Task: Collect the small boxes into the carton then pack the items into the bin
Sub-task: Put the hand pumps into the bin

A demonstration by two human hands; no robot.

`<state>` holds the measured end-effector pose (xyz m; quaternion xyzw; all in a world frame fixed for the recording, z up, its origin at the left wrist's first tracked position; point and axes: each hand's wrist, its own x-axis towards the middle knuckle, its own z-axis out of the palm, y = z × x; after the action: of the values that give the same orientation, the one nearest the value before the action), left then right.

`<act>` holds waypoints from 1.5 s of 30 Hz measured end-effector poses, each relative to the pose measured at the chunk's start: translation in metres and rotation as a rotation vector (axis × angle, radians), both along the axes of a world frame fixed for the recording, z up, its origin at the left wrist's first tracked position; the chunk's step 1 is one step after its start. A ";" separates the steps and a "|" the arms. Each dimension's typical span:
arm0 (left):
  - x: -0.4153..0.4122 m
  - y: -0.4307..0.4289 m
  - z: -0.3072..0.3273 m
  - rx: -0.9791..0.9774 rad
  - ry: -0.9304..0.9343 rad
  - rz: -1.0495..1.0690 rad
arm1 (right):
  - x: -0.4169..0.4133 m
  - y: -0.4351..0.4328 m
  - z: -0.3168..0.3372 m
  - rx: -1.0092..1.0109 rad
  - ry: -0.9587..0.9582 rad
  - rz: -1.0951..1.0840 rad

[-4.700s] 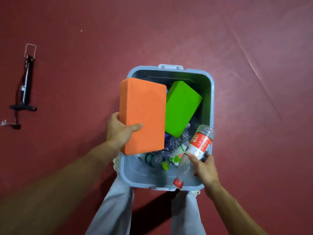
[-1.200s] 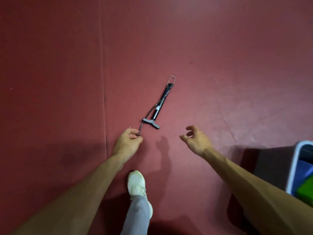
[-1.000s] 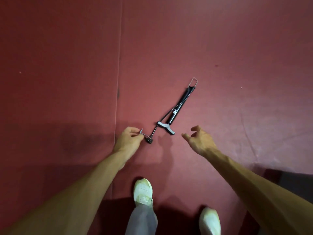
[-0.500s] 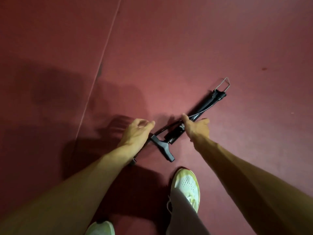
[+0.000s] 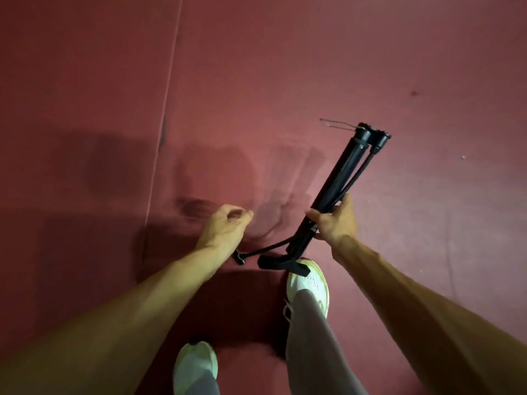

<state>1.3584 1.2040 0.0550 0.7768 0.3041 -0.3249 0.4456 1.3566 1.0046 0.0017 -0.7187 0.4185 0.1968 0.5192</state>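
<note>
Gripping the black hand pump [image 5: 339, 183] around the middle of its barrel, the right hand [image 5: 335, 220] is closing fully around it in the head view. The pump is slanting, its long axis running from the T-handle [image 5: 282, 263] near the person's shoe [image 5: 308, 283] up toward the wire foot-loop [image 5: 338, 125] at the far end. The left hand [image 5: 225, 226] is hanging loosely curled, holding nothing, just beside the dangling hose [image 5: 265, 250]. The bin is lying out of view, so the right hand appears to be doing the carrying.

The right hand [image 5: 336, 222] grips the black hand pump [image 5: 340, 178] mid-barrel, lifted above the red floor [image 5: 285, 67]; the left hand [image 5: 225, 226], loosely curled, holds nothing.
</note>
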 end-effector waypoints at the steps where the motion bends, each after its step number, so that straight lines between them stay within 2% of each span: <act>1: -0.003 -0.006 0.023 -0.005 -0.002 -0.037 | -0.009 -0.004 0.025 -0.005 -0.025 0.016; 9: -0.078 -0.068 0.215 -0.063 0.004 -0.441 | -0.120 -0.049 0.242 -0.121 -0.179 0.027; 13: -0.144 -0.112 0.258 -0.119 0.049 -0.675 | -0.193 -0.079 0.304 -0.131 -0.245 -0.095; 16: -0.202 -0.145 0.269 -0.231 0.131 -0.767 | -0.254 -0.109 0.327 -0.103 -0.280 -0.181; 19: -0.268 -0.185 0.275 -0.344 0.213 -0.887 | -0.325 -0.151 0.337 -0.129 -0.301 -0.249; 21: -0.314 -0.217 0.276 -0.340 0.228 -0.973 | -0.379 -0.186 0.337 -0.167 -0.294 -0.287; 25: -0.407 -0.289 0.279 -0.261 0.127 -1.053 | -0.485 -0.258 0.343 -0.232 -0.258 -0.344; 28: -0.473 -0.349 0.287 -0.281 0.063 -1.097 | -0.556 -0.311 0.361 -0.254 -0.263 -0.422; 30: -0.508 -0.383 0.292 -0.322 0.092 -1.070 | -0.589 -0.343 0.373 -0.245 -0.251 -0.436; 36: -0.557 -0.445 0.283 -0.326 0.166 -1.065 | -0.637 -0.403 0.357 -0.231 -0.217 -0.473; 42: -0.543 -0.479 0.240 -0.287 0.161 -1.019 | -0.617 -0.435 0.308 -0.241 -0.132 -0.521; 45: -0.523 -0.494 0.216 -0.249 0.163 -1.092 | -0.595 -0.448 0.282 -0.188 -0.011 -0.480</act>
<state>0.8354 0.7100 0.2710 0.7353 -0.1490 -0.6005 0.2764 0.7618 0.5569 0.2841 -0.6450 0.5907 0.0243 0.4843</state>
